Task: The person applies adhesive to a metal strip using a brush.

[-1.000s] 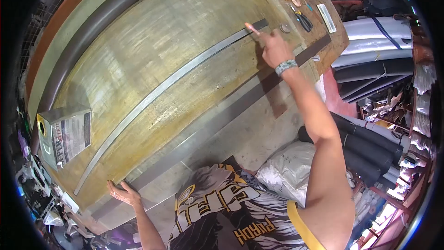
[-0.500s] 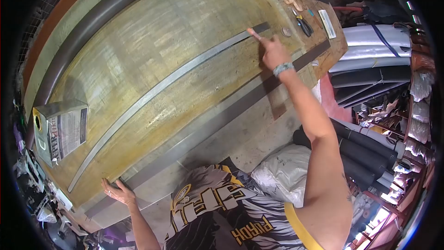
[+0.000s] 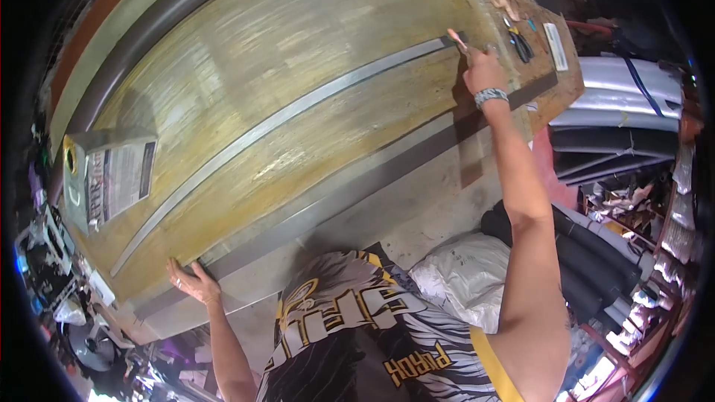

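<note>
My right hand [image 3: 485, 74] is closed around a slim brush-like tool [image 3: 457, 39] with an orange tip; its exact kind is too small to make out. The tip is on the far right end of a long narrow strip [image 3: 279, 117] lying across the worktable. Most of this strip looks light grey and shiny, while its short right end is dark. My left hand [image 3: 195, 283] rests open at the table's near left edge, fingers apart, by the left part of a second, dark grey strip [image 3: 320, 202] along that edge.
A box-shaped tin [image 3: 119, 175] stands on the worktable [image 3: 357, 0] at left. A long dark roll [image 3: 160, 18] lies along the far side. Pliers [image 3: 519, 45] and a white rectangular piece [image 3: 555, 46] lie at right. Beyond are material rolls [image 3: 618, 78] and a white plastic bag [image 3: 465, 275].
My right hand has moved the tool rightward to the strip's end, and the dark patch there is shorter. My left hand stays at the table edge. The whole view has shifted slightly.
</note>
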The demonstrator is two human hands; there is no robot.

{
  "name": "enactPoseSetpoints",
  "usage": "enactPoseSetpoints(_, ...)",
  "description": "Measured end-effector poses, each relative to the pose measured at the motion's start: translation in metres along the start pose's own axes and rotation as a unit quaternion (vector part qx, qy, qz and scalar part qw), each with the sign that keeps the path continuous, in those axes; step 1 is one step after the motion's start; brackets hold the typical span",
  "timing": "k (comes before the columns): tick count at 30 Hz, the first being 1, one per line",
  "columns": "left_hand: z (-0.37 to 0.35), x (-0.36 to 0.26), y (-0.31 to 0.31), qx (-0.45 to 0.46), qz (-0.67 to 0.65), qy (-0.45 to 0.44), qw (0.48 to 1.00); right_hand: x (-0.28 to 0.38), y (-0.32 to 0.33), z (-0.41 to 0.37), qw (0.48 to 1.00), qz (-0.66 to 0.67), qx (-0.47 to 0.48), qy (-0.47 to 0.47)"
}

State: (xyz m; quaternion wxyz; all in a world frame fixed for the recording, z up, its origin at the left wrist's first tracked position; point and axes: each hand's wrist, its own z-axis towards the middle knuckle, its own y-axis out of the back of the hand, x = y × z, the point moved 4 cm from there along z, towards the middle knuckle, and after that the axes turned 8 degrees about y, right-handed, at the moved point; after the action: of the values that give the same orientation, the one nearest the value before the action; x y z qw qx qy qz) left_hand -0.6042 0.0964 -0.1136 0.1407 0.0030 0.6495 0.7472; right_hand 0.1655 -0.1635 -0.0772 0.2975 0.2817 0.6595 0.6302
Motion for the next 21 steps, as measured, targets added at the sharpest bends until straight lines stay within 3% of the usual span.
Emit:
enactPoseSetpoints(3,0.001,-0.001,0.0,-0.02,0.025,-0.013,0.999,0.062,0.022,-0.034,0.995,0.085,-0.03,0.044)
enactPoseSetpoints(5,0.002,-0.007,0.0,0.009,-0.039,0.043,0.998,0.095,0.019,-0.061,0.99,0.085,-0.017,0.109)
enactPoseSetpoints(6,0.002,-0.008,-0.001,0.054,-0.074,0.12,0.988,0.106,0.007,-0.067,0.984,0.066,-0.013,0.165)
enactPoseSetpoints(7,0.005,-0.031,0.014,0.026,-0.151,0.113,0.982,0.086,-0.005,-0.062,0.981,0.043,0.001,0.189)
enactPoseSetpoints(8,0.001,-0.017,0.006,0.036,-0.159,0.144,0.976,0.066,-0.009,-0.048,0.979,0.078,-0.012,0.19)
enactPoseSetpoints(9,0.001,-0.007,0.004,0.027,-0.006,0.088,0.996,0.036,-0.023,-0.027,0.991,0.065,0.078,0.085)
enactPoseSetpoints(11,0.0,0.005,-0.003,0.014,0.011,0.068,0.998,-0.023,-0.034,0.002,0.986,0.068,-0.001,0.153)
enactPoseSetpoints(12,0.0,0.006,0.0,0.005,0.005,0.059,0.998,-0.026,-0.023,0.009,0.996,-0.055,-0.01,0.065)
enactPoseSetpoints(13,0.002,0.002,0.001,-0.003,-0.009,0.043,0.999,-0.1,-0.065,0.034,0.988,-0.039,-0.076,0.126)
enactPoseSetpoints(14,0.003,0.001,-0.001,-0.01,-0.017,0.047,0.999,-0.09,-0.046,0.03,0.997,-0.023,-0.015,0.073)
enactPoseSetpoints(16,0.0,-0.002,0.003,-0.015,-0.037,0.051,0.998,-0.09,-0.034,0.021,0.998,0.017,-0.03,0.05)
enactPoseSetpoints(19,0.0,0.0,0.004,-0.006,-0.039,0.059,0.997,-0.113,-0.076,0.02,0.991,0.092,-0.035,0.091)
enactPoseSetpoints(21,-0.001,0.002,0.008,-0.006,-0.045,0.068,0.997,-0.091,-0.069,-0.003,0.976,0.16,-0.065,0.131)
